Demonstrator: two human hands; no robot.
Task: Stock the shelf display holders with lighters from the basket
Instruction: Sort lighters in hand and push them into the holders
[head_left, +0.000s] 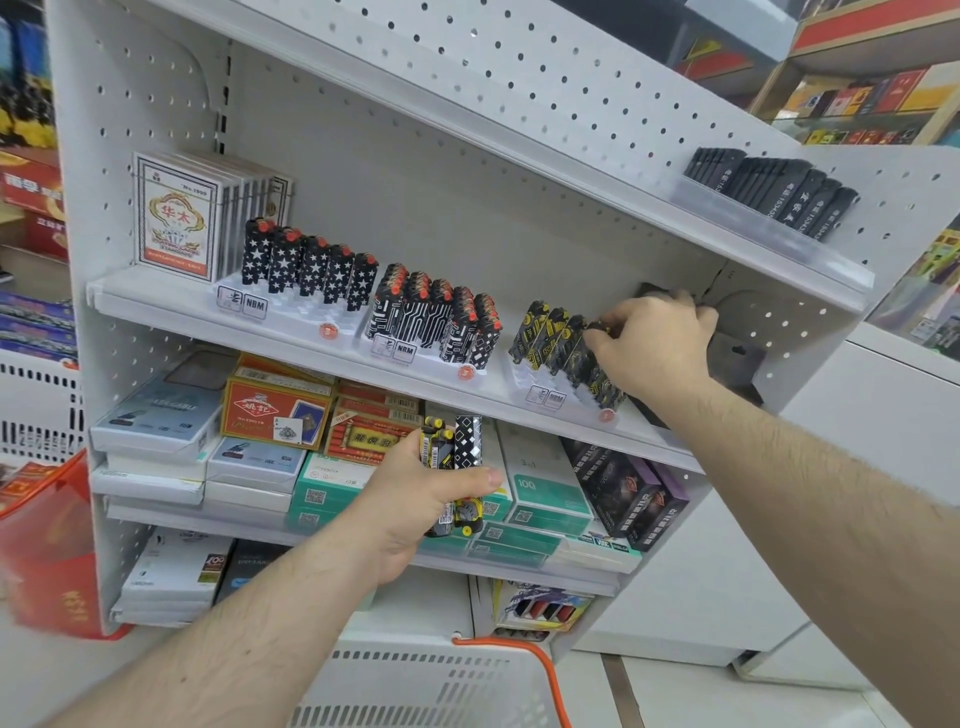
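Lighters (451, 470): black, yellow-patterned | left grip (415, 499) clutching bunch | right grip (649, 348) pinching one at holder (550, 387)

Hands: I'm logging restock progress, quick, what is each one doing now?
Left hand: grips a bunch of lighters.
Right hand: pinches a yellow-black lighter at the right display holder.

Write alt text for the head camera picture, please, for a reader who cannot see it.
A person's right hand sets a black-and-yellow lighter into the rightmost holder on a white shelf, while the left hand grips a bunch of lighters below it. Two more holders of lighters stand to the left, and a white basket sits underneath.
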